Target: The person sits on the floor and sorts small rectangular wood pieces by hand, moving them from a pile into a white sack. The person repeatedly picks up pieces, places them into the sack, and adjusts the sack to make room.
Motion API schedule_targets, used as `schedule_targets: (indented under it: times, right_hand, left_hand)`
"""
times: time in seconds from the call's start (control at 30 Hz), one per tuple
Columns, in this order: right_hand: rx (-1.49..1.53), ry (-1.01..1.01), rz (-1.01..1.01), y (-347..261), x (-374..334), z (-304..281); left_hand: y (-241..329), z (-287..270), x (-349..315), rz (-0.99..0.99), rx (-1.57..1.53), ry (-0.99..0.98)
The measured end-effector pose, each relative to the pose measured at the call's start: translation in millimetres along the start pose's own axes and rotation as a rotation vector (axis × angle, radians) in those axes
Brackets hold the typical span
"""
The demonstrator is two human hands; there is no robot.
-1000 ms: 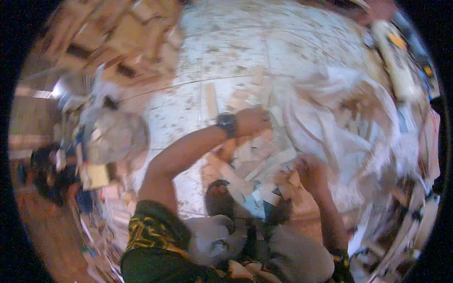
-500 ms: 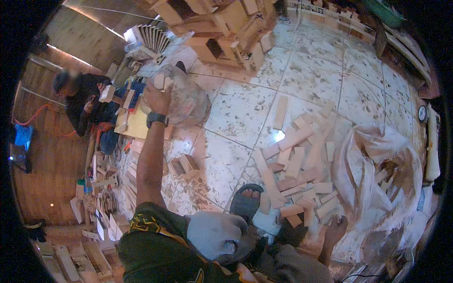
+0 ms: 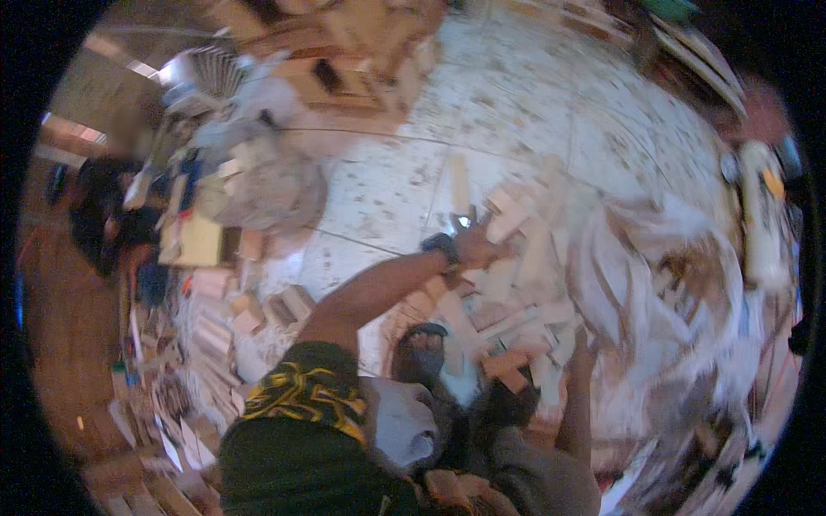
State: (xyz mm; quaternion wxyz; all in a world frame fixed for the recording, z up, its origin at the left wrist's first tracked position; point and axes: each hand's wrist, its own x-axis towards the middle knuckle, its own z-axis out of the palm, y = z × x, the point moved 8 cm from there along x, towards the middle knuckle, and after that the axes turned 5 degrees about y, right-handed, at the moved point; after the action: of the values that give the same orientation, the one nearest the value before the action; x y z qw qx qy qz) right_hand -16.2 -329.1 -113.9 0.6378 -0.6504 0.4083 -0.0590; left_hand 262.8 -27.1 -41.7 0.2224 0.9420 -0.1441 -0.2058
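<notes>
You can read no text, label, number or sign here — the yellow markings [image 3: 331, 404] on your dark sleeve [image 3: 301, 440] give you no legible letters.

The bare left forearm [image 3: 370, 297], leaving a dark green short sleeve with yellow patterning [image 3: 305, 396], slants toward two o'clock. A dark wristwatch [image 3: 440, 247] circles its wrist. The bare left hand [image 3: 478, 249] is blurred, its fingers spread apart. At four o'clock from it, the right forearm [image 3: 578, 400] points toward twelve; the right hand [image 3: 587, 341] is too blurred to read.
</notes>
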Motion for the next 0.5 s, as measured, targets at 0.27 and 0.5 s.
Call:
schedule_targets:
  times: [0.27,0.5]
  right_hand:
    - [0.199,0.096,0.185,-6.3,-13.9,1.0]
    - [0.661,-0.207,0.479,-34.1,-36.1,19.9]
  left_hand:
    - [42.9,-17.8,-32.4,0.174,-0.657,-0.141]
    - [15.4,12.0,-22.1,-0.060,-0.819,-0.339]
